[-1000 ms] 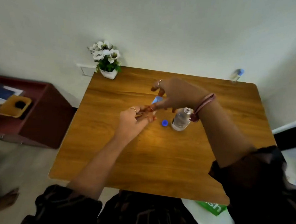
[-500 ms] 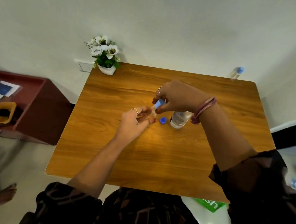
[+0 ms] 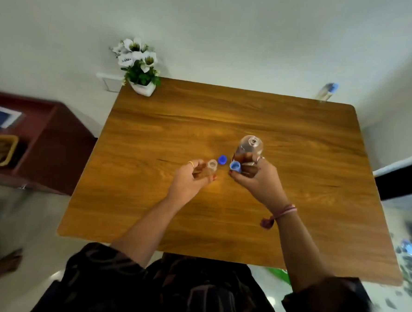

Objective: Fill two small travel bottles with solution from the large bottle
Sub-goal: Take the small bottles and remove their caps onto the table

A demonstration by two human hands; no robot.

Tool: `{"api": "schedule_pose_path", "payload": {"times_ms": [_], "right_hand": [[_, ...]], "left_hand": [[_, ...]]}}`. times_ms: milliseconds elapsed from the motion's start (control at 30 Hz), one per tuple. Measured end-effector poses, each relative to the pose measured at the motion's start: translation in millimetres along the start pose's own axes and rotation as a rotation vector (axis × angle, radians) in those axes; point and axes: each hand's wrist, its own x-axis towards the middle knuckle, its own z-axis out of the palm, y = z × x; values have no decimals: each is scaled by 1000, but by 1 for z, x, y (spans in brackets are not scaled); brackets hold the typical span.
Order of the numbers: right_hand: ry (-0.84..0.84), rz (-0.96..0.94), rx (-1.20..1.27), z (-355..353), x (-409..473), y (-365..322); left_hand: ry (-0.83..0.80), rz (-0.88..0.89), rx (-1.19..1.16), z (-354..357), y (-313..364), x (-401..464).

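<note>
Since the earlier frames the right hand [image 3: 259,180] has pulled back from over the left hand and now sits apart from it, nearer the person; the light cap [image 3: 235,166] has come off the small bottle [image 3: 211,167] and gone with the right hand. The big bottle [image 3: 249,148], previously partly hidden behind the right wrist, is now in plain view.

Left hand [image 3: 189,179]: fingers [image 3: 200,170] curled round the small bottle, holding it upright just above the surface [image 3: 297,142]. Bottle mouth open, no cap on it. Fill level cannot be told. A ring shows on one finger.

Right hand: thumb and forefinger pinch the light cap; the other fingers wrap the lower body of the big bottle. Big bottle upright, clear, mouth open and facing the camera. Whether its base touches the surface cannot be told.

Dark cap [image 3: 222,159] lies on the surface between the small bottle and the big bottle, touching neither hand.

Both hands near the middle of the surface, close together but not touching.

Far left corner of the surface: flower pot [image 3: 142,89]. Beyond the far right corner, a blurred bottle with a blue top [image 3: 327,91]. Left of the surface, a red cabinet [image 3: 56,146].
</note>
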Motion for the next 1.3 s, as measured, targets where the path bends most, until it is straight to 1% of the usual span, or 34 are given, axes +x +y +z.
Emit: {"api": "schedule_pose_path", "payload": {"times_ms": [100, 233, 367, 467, 633, 867, 1100, 1300], "right_hand": [[77, 93, 73, 11, -4, 36], [187, 180, 100, 23, -3, 71], [181, 188, -17, 35, 1, 95], [202, 223, -54, 41, 5, 106], [207, 204, -159, 45, 10, 114], [162, 213, -216, 45, 12, 119], [137, 223, -222, 43, 13, 119], [117, 211, -114, 41, 11, 120]], "left_hand": [[32, -27, 83, 14, -9, 6], [0, -72, 138, 31, -17, 11], [-8, -97, 199, 43, -21, 15], [-18, -118, 210, 48, -26, 18], [-33, -102, 228, 53, -34, 21], [-10, -84, 236, 58, -41, 22], [-8, -99, 195, 61, -46, 25], [-68, -127, 143, 56, -53, 26]]}}
